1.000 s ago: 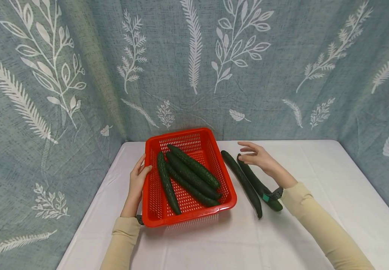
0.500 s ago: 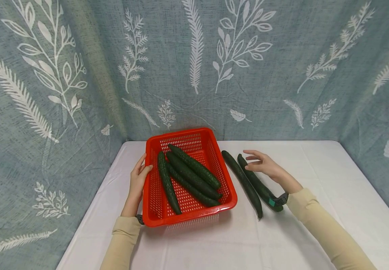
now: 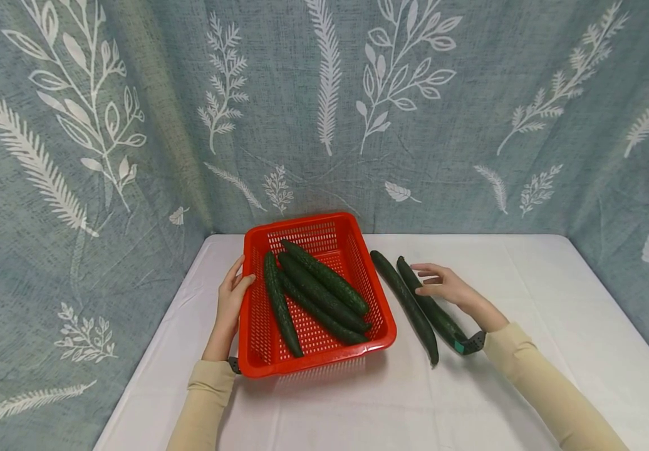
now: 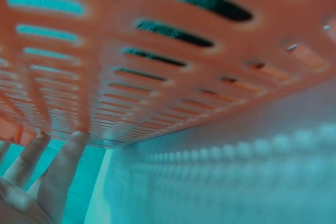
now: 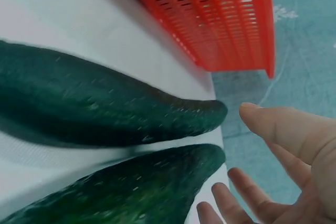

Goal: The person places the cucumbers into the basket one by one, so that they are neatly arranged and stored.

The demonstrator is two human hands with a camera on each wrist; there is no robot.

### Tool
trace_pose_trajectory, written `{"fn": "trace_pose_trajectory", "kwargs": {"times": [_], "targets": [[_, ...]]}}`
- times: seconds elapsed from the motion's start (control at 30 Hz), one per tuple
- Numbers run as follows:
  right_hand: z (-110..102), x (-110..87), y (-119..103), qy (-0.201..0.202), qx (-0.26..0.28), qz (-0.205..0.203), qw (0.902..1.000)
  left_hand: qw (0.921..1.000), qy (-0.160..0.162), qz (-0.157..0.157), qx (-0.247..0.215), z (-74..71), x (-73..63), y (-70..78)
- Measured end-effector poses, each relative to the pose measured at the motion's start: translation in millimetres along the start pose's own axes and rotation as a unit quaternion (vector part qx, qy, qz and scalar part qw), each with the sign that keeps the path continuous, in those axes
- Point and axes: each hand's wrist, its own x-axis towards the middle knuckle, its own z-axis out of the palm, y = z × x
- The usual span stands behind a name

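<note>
A red plastic basket (image 3: pixel 316 363) with slotted walls stands tilted on the table, several dark green cucumbers (image 3: pixel 324 294) lying inside it. My left hand (image 3: pixel 231 300) holds the basket's left side, thumb over the rim and fingers along the outer wall; the left wrist view has these fingers (image 4: pixel 63 166) against the slotted wall. To the basket's right, two cucumbers lie side by side on the cloth, a left one (image 3: pixel 406 304) and a right one (image 3: pixel 431 313). Over the right one hovers my right hand (image 3: pixel 451 289), thumb and fingers spread apart, holding nothing.
White cloth covers the table (image 3: pixel 324 413). A grey-green curtain (image 3: pixel 279 125) with white leaf patterns hangs behind and at both sides. The basket's right wall (image 5: pixel 210 19) rises close to the left loose cucumber.
My right hand has moved toward me and slightly right, along the right loose cucumber, whose far tip now shows. The left hand and basket stay put.
</note>
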Motion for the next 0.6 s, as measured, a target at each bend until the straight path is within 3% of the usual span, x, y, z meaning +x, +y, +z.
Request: {"fn": "trace_pose_trajectory", "kwargs": {"times": [0.2,0.6], "targets": [[3,-3.7,11,-0.006,-0.017,0.008,0.9998,0.9999,0.002,0.009,0.008,-0.3,2.9,-5.5],[5,-10.7,19,-0.02,-0.038,-0.012,0.999,1.0,-0.001,0.002,0.004,-1.0,3.1,-3.9]]}}
